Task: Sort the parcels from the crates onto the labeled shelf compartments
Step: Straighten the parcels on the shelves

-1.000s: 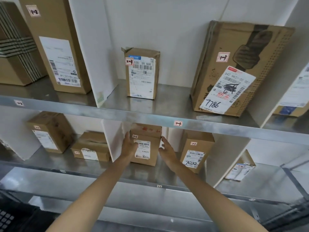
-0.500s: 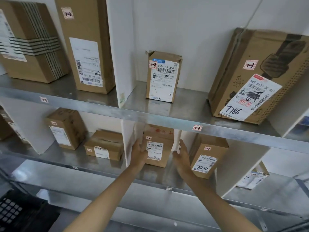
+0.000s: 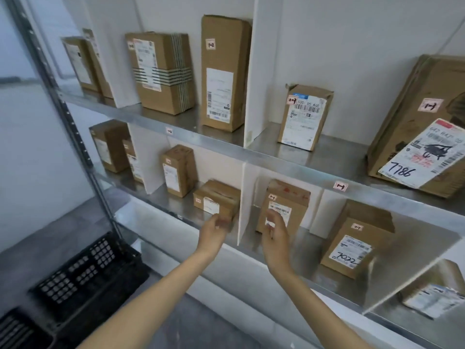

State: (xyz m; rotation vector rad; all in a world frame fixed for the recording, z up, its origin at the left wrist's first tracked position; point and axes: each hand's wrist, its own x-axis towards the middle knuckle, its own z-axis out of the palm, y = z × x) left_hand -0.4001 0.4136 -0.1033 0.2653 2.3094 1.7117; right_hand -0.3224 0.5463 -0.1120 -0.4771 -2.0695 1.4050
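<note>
hands: left [image 3: 212,229], right [image 3: 275,231] empty, fingers loose | upright parcel [image 3: 285,206] behind right | black crate [image 3: 88,270] lower-left

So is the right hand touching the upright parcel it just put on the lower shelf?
Cannot tell. In the head view the right hand overlaps the parcel and is motion-blurred, so neither contact nor gap shows.

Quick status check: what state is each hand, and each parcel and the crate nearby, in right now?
Left hand: empty, off the shelf edge, fingers loosely curled.
Right hand: empty, open, in front of the middle parcel.
Middle parcel: upright on the lower shelf, released.
Flat parcel: lying flat, left of the white divider.
Parcel marked 7022: upright, angled.
Parcel marked 7786: leaning, upper shelf.
Black crate: on the floor; contents not visible.
</note>
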